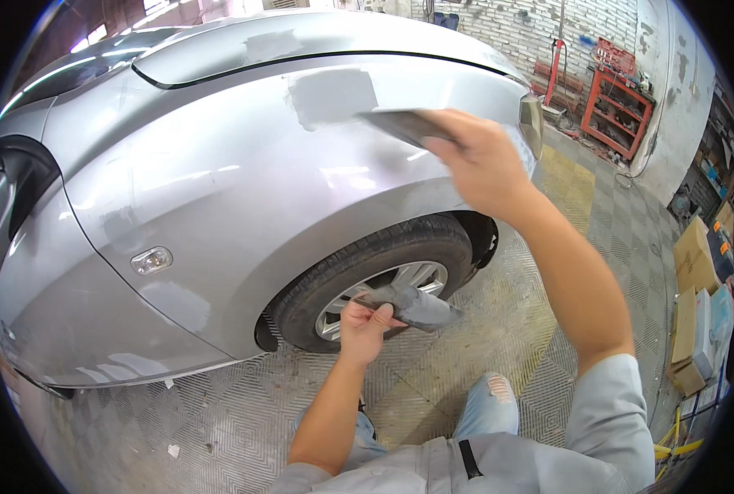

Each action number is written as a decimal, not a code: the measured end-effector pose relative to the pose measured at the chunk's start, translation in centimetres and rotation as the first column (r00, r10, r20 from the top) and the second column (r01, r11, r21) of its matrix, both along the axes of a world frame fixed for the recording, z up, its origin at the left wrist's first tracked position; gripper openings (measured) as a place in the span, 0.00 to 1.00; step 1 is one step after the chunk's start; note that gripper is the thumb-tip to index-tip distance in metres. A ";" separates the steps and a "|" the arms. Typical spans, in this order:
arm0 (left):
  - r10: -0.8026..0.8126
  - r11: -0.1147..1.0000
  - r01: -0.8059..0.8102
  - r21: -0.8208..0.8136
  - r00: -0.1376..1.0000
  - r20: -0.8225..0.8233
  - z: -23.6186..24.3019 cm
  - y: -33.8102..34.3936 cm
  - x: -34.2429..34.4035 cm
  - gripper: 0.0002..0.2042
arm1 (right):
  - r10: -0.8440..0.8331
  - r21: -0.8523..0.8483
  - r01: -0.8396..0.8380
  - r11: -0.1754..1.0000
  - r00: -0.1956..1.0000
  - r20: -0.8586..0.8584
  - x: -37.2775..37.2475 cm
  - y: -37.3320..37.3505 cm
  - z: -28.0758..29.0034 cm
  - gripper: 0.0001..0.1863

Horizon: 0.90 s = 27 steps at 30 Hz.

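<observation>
My right hand [489,163] grips a dark flat spreader [404,125], smeared by motion, whose far edge is at or just over the right side of a grey filler patch [334,97] on the silver car fender [210,177]. Whether it touches the panel, I cannot tell. Lower down, in front of the wheel [350,276], my left hand [363,333] pinches a dark flat putty plate [445,317] with its thumb on top. Grey paste [416,303] coats the plate's face.
Another dull grey patch [270,46] marks the hood. A side marker lamp [151,260] sits on the fender. Back right stand a red shelf cart [618,111] and a red jack [556,74]. Cardboard boxes [695,259] line the right edge of the tiled floor [540,362].
</observation>
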<state>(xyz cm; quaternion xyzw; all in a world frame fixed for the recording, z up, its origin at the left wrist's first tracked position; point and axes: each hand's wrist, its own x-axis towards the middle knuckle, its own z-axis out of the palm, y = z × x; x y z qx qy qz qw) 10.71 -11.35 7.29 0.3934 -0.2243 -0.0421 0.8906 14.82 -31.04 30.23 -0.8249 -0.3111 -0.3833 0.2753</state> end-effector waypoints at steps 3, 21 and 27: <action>0.084 0.993 -0.085 -0.084 0.996 -0.021 0.6 -0.1 0.1 0.10 | 0.327 0.644 -0.108 0.757 0.917 -0.230 -2.2 -3.3 -4.3 0.18; 0.147 0.985 -0.153 -0.080 0.987 -0.072 1.8 -2.9 -0.7 0.11 | 0.294 0.364 -0.071 0.929 0.740 -0.606 -7.8 -5.4 -13.0 0.06; 0.192 0.950 -0.208 -0.232 0.977 -0.090 3.0 -0.1 0.3 0.11 | -0.113 -0.142 0.061 0.988 0.911 -0.397 -7.6 -5.7 -9.3 0.10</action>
